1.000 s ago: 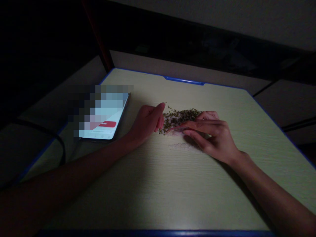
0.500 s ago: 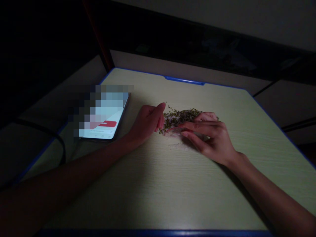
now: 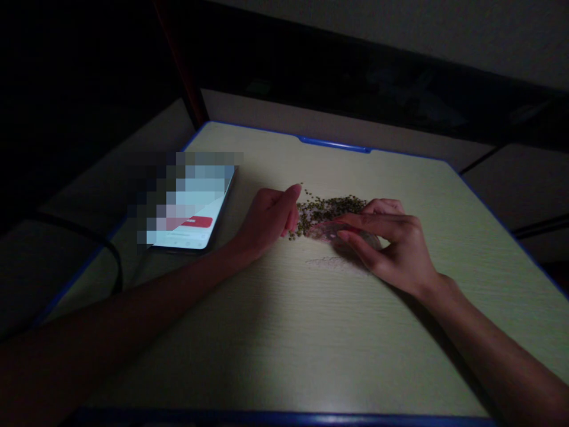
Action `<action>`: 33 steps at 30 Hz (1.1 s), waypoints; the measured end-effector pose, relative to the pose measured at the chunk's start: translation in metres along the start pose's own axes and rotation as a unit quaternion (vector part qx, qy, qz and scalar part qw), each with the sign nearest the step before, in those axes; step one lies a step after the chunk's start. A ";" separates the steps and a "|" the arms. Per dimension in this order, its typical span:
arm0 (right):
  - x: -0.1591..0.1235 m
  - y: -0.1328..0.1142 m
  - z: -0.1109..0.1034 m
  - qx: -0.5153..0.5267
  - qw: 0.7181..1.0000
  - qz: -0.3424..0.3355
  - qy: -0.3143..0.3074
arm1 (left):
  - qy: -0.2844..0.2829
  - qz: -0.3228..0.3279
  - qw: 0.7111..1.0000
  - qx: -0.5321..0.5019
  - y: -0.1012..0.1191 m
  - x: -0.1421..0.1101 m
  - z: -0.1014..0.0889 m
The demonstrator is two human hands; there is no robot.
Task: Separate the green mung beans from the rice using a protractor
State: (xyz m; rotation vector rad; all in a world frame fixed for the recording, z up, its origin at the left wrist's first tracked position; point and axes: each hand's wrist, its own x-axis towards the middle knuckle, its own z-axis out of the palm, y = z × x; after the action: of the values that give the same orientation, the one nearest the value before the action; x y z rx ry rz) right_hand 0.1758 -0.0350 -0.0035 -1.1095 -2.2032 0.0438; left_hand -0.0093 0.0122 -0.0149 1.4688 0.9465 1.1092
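A pile of small dark green beans point(image 3: 326, 209) lies in the middle of a pale table with a blue rim point(image 3: 333, 145). My left hand point(image 3: 269, 218) rests on its edge at the pile's left side, fingers curled loosely, cupping against the beans. My right hand point(image 3: 391, 243) lies at the pile's right side with fingers stretched out and spread low over the table, fingertips touching the beans. Neither hand visibly holds anything.
A phone with a lit screen point(image 3: 189, 210) lies on the table's left part, close to my left wrist. A dark cable point(image 3: 104, 252) curves past the table's left edge. The room around the table is dark.
My right hand's fingers have shifted slightly rightward and back along the pile's near edge. The left hand has stayed in place.
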 end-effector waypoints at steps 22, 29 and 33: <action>-0.002 0.002 0.002 0.000 1.000 0.012 0.012 | 0.001 -0.004 1.000 0.006 0.001 0.000 0.001; -0.002 0.002 0.000 0.002 1.000 -0.005 -0.003 | 0.005 -0.005 1.000 0.011 0.002 -0.001 0.001; -0.002 0.003 -0.002 0.002 1.000 -0.016 -0.009 | 0.000 0.003 1.000 0.004 -0.001 0.000 0.000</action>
State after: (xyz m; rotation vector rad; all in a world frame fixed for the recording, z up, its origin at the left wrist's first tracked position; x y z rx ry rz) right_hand 0.1798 -0.0352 -0.0036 -1.0755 -2.2357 0.0463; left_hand -0.0093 0.0119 -0.0157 1.4792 0.9479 1.1100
